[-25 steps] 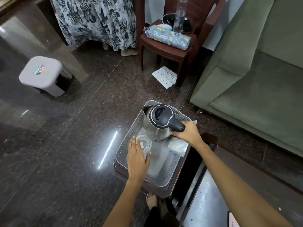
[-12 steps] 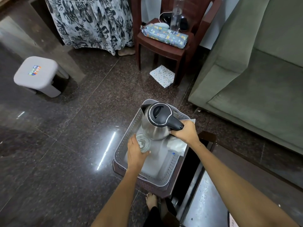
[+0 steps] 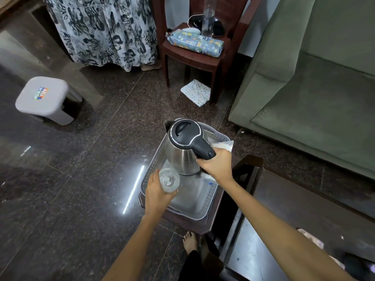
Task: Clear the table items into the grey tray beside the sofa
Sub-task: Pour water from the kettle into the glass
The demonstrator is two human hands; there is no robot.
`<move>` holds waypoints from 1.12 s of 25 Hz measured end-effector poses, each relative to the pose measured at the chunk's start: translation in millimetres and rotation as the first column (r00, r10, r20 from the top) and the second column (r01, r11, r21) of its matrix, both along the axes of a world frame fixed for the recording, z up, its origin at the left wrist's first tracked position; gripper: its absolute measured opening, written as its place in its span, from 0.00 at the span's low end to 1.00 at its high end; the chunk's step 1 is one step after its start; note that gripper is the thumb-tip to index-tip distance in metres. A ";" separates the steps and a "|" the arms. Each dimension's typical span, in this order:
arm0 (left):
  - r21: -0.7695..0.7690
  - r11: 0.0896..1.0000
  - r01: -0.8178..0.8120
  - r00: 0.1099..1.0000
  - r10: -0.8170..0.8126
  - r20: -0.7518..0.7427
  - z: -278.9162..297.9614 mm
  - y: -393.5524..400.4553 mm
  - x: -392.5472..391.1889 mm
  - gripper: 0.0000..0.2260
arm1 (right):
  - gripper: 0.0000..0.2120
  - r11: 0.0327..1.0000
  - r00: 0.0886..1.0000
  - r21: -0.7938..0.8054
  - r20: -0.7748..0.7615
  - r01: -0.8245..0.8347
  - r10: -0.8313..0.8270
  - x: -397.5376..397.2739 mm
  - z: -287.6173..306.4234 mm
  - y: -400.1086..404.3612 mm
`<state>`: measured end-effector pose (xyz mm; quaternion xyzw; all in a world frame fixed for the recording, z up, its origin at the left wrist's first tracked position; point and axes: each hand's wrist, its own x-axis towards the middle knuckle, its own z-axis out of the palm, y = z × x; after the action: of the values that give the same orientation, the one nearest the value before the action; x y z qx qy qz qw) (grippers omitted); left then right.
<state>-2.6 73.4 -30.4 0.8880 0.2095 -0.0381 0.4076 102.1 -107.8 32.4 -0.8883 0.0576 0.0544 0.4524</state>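
Nearest the camera, a bare foot (image 3: 190, 241) stands on the dark polished floor (image 3: 60, 199), beside the corner of a dark low table (image 3: 284, 230) at lower right.

Left hand (image 3: 157, 194): fingers curled round a clear drinking glass (image 3: 169, 181), gripping it from the left side. The glass is seen mouth-up over the near left part of the grey tray (image 3: 199, 211); whether its base touches the tray floor cannot be told.

Right hand (image 3: 218, 166): fingers wrapped round the black handle of a stainless steel electric kettle (image 3: 183, 151), black lid closed, spout pointing away from the person. The kettle sits upright in the far half of the tray, apparently resting on the tray floor.

The grey tray is a perforated plastic basket standing on a dark brown stool (image 3: 182, 224), near the front edge of the green sofa (image 3: 314, 98). A white cloth or paper (image 3: 223, 144) lies over the tray's right rim, behind the right hand.

Further off, a grey plastic stool (image 3: 45, 100) with a coloured sticker stands at left. At the back, a brown chair (image 3: 194, 55) carries a patterned packet (image 3: 194, 42) and a clear bottle (image 3: 208, 21); a patterned cloth (image 3: 195, 92) lies on the floor beneath it. A person in a black-and-white floral garment (image 3: 101, 31) stands at far left of the chair.
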 end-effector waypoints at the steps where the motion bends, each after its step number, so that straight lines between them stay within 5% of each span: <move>1: 0.006 1.000 0.009 1.000 -0.009 0.009 5.5 0.0 -1.8 0.39 | 0.24 1.000 1.000 0.021 0.021 0.002 -0.003 -4.3 7.9 -2.0; 14: 0.079 0.961 0.264 0.957 -0.271 0.104 93.2 -98.1 -70.6 0.40 | 0.18 0.987 0.988 0.077 0.048 0.144 -0.148 -153.1 90.9 -172.6; 20: 0.045 0.926 0.375 0.924 -0.377 0.067 75.2 -197.1 -136.0 0.38 | 0.15 0.963 0.968 -0.105 -0.016 0.247 -0.250 -261.5 73.9 -289.4; 28: 0.038 0.831 0.554 0.832 -0.551 -0.066 25.1 -287.0 -178.4 0.37 | 0.18 0.908 0.904 -0.127 -0.111 0.398 -0.412 -361.8 18.5 -366.2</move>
<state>-181.0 -213.6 -5.2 0.9203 -0.0444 -0.1717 0.3486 -259.7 -474.1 51.0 -0.8730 0.2743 0.0164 0.4030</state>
